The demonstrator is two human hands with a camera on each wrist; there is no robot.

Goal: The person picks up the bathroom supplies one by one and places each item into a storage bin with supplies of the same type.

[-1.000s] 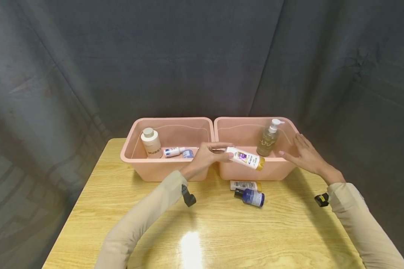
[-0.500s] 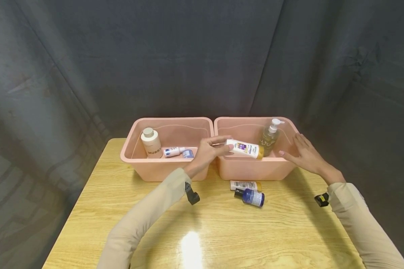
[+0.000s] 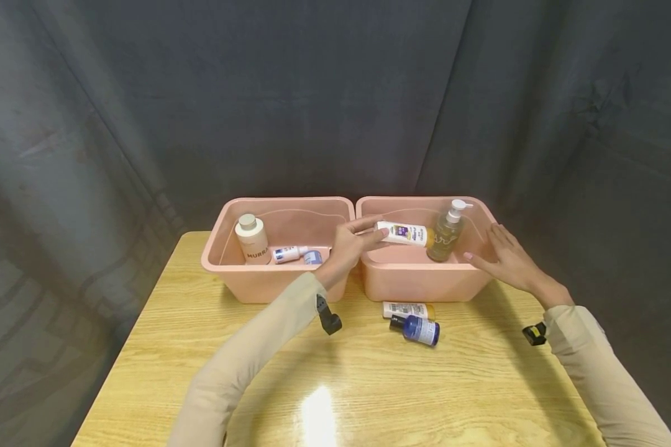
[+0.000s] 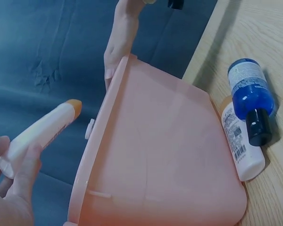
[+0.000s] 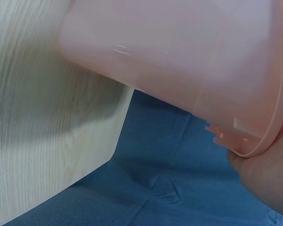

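Thumb and fingers of my left hand [image 3: 346, 248] pinch the end of a white tube [image 3: 398, 233] with a yellow cap and purple label. The tube lies nearly level over the right pink bin [image 3: 425, 293], its cap overlapping a clear pump bottle [image 3: 446, 239] with a white pump that stands inside. In the left wrist view the tube [image 4: 42, 127] is above the rim, cap pointing away from the hand. My right hand [image 3: 509, 261] rests at that bin's front right corner, fingers straight along the rim and thumb apart; the right wrist view shows it at the rim too.
The left pink bin [image 3: 282, 284] holds a white bottle [image 3: 251, 239], a small white-and-blue bottle [image 3: 286, 254] and a blue-labelled item [image 3: 313, 257]. In front of the right bin, a blue bottle [image 3: 422, 330] lies against another yellow-capped tube [image 3: 405, 309] on the wooden table [image 3: 279, 385].
My left hand has moved up and away from me with the tube, from the right bin's front rim to over its inside. The tube has turned closer to level. My right hand stays put.
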